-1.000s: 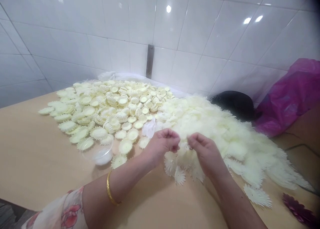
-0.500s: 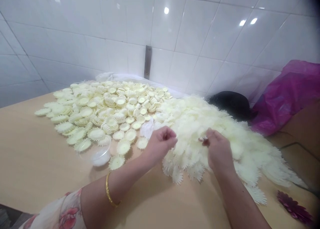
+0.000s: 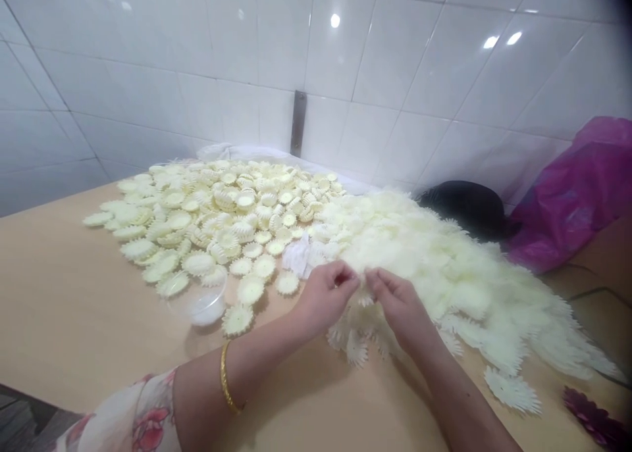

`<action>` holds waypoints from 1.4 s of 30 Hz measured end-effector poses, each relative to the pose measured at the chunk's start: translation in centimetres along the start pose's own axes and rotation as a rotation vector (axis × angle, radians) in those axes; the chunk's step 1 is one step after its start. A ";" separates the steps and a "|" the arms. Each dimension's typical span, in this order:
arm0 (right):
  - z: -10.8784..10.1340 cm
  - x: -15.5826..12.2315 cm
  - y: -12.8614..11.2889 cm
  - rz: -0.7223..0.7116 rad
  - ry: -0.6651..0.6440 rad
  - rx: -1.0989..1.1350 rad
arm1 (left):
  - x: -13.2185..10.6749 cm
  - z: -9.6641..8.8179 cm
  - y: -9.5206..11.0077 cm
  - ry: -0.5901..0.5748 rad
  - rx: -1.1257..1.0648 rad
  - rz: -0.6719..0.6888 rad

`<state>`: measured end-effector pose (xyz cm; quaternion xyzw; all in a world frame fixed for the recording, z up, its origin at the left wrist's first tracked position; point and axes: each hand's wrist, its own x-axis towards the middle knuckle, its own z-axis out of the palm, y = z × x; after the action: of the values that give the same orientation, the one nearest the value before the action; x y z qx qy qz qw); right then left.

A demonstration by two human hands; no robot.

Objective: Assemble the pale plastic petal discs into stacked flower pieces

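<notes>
My left hand (image 3: pixel 328 294) is closed in a pinch, and whatever it holds is too small to make out. Close beside it, my right hand (image 3: pixel 402 307) pinches a pale flower-shaped petal piece (image 3: pixel 365 299), whose toothed edge shows just under the fingertips. The fingertips of both hands nearly meet. Behind and around them spreads a heap of loose, thin, pale yellow petal pieces (image 3: pixel 474 287). Left of my hands lies a pile of round, cupped, pale yellow flower pieces (image 3: pixel 197 222) with scalloped rims.
A small clear bowl (image 3: pixel 207 308) with something white in it stands left of my forearm. Crumpled white tissue (image 3: pixel 297 254) lies between the piles. Farther right are a black rounded object (image 3: pixel 464 205), a magenta plastic bag (image 3: pixel 567 195) and a dark red flower (image 3: pixel 592 412). A tiled wall (image 3: pixel 237 50) rises behind.
My right hand has moved left with the petal piece, up to my left hand's fingertips. My left hand stays pinched. The whole view has shifted slightly.
</notes>
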<state>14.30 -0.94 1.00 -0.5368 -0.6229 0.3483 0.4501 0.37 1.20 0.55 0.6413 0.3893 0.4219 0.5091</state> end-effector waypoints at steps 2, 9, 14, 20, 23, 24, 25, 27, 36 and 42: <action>0.1 -0.1 -0.3 0.005 -0.084 0.075 | 0.1 0.1 -0.3 0.024 -0.027 -0.001; -0.2 0.0 -0.1 0.036 0.039 0.103 | 0.2 -0.3 0.4 0.057 -0.100 -0.056; -0.5 0.0 0.1 0.032 0.076 0.079 | 0.1 -0.5 0.9 0.098 -0.100 -0.082; -0.4 0.0 -0.4 0.046 0.100 0.049 | 0.0 -0.4 0.4 0.054 -0.063 -0.013; -0.4 0.1 -0.3 0.046 0.104 0.044 | 0.0 -0.4 0.1 0.041 -0.082 0.002; -0.3 0.1 -0.2 0.048 0.111 0.046 | 0.0 -0.3 0.0 0.031 -0.089 0.007; -0.3 0.1 -0.2 0.051 0.123 0.052 | 0.0 -0.3 -0.1 0.017 -0.096 0.015; -0.3 0.1 -0.1 0.051 0.150 0.068 | 0.0 -0.2 -0.2 -0.024 -0.108 0.028; -0.3 0.2 0.1 0.065 0.101 0.175 | -0.2 0.2 0.3 -0.058 -0.086 0.030; -0.7 0.5 0.5 0.072 0.033 0.292 | -0.1 -0.1 0.3 -0.013 -0.052 0.045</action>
<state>15.14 -0.44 0.89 -0.4934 -0.5383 0.4422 0.5208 0.23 1.10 0.85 0.6391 0.3604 0.4393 0.5184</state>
